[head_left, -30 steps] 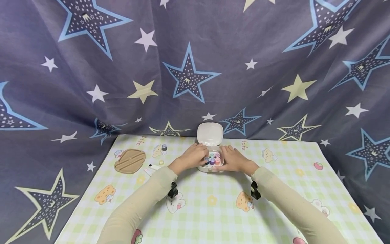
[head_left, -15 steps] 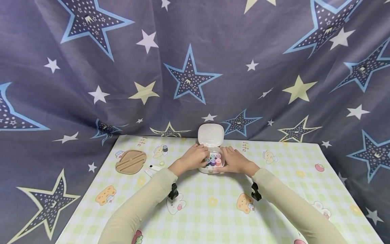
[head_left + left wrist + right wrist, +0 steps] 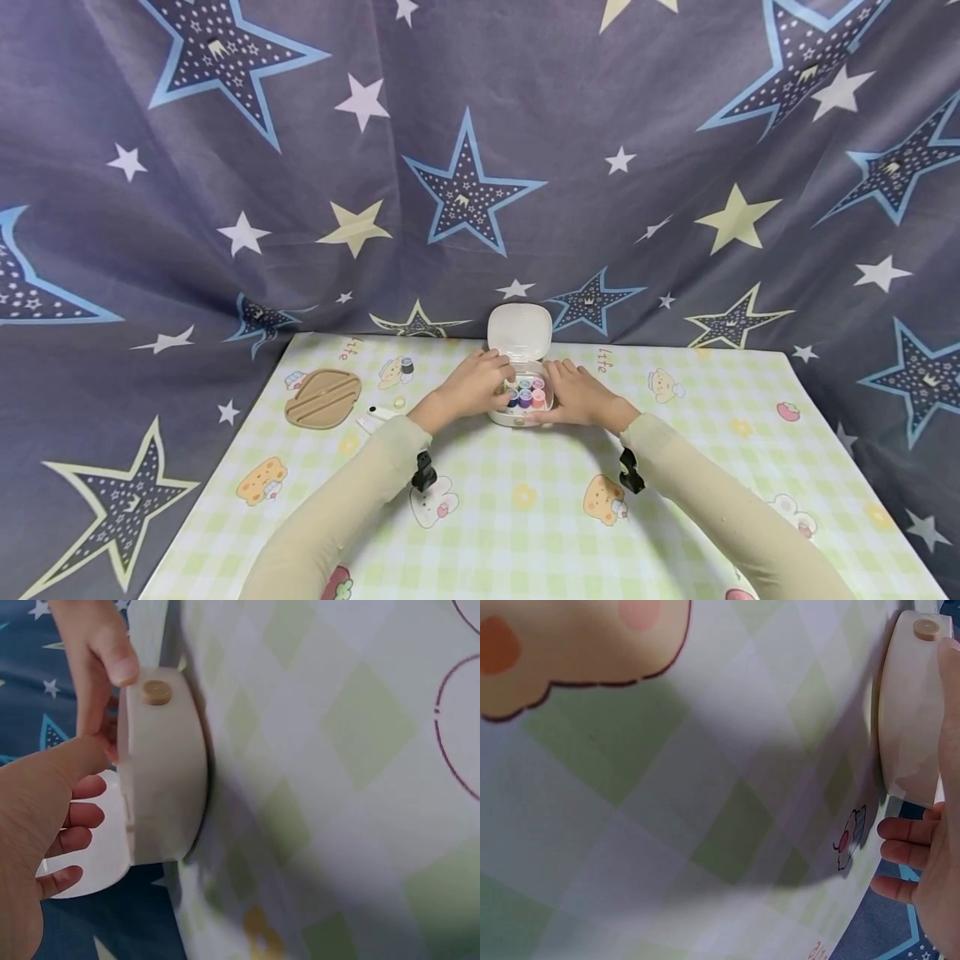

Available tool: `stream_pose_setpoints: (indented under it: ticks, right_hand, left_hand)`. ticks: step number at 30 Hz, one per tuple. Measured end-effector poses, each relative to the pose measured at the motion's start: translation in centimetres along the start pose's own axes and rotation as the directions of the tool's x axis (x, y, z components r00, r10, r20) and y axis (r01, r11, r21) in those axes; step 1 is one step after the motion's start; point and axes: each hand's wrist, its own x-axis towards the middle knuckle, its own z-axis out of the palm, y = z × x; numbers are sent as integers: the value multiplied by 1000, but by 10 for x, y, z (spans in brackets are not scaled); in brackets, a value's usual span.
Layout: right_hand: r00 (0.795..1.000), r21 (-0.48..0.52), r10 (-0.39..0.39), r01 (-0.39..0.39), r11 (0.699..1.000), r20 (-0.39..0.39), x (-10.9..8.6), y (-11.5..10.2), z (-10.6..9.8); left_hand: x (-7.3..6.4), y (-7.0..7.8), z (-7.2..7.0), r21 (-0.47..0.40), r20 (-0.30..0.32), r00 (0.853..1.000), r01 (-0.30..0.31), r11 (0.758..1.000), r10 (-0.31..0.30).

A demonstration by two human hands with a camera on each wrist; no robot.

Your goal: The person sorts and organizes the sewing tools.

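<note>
White box [image 3: 166, 772] is gripped by the right hand [image 3: 583, 397] while coloured spools [image 3: 525, 399] are seemingly arranged by the left hand [image 3: 472, 387], its hold hidden, careful fingertip placement being called for next.

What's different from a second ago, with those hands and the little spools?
The left hand's grip has shifted a bit, up and to the left in the head view; whether it took or let go of anything, I can't see. The right hand's grip stays on the white box, the lid is still open, the spools are inside, and the brown tray hasn't moved.
</note>
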Motion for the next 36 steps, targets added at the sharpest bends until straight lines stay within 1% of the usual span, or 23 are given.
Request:
stream_pose_setpoints:
  ticks: [6, 9, 13, 16, 20, 24, 28, 33, 36]
  right_hand:
    - [1000, -6, -2, 2, 1000, -1, -1, -1, -2]
    - [1000, -11, 3, -3, 1000, 8, -1, -2, -2]
    - [1000, -29, 12, -12, 1000, 6, -3, -3, -4]
    - [1000, -53, 6, -6, 999, 1, -3, -2, -6]
    - [1000, -68, -10, 10, 998, -2, -2, -1, -6]
    - [1000, -71, -5, 6, 997, 12, -1, -1, -9]
    - [1000, -71, -7, 9, 997, 24, 0, -4, -14]
    - [999, -84, -17, 20, 996, 32, 2, -9, -19]
    - [999, -92, -18, 21, 996, 37, 3, -9, -19]
  left_hand:
    - [-11, -9, -13, -42, -51, 998, 47, 998, -49]
    - [-21, -19, -17, -60, -74, 994, 72, 996, -76]
    - [-35, -36, -20, -61, -119, 987, 102, 993, -109]
    - [-46, -48, -22, -73, -153, 977, 137, 988, -147]
    - [-61, -64, -26, -64, -175, 959, 216, 974, -224]
    - [-76, -78, -28, -51, -162, 937, 306, 951, -310]
    - [-88, -90, -27, -41, -126, 917, 377, 925, -379]
    - [-99, -103, -23, -16, -118, 899, 423, 906, -422]
    - [-102, -107, -21, -30, -105, 891, 442, 897, -442]
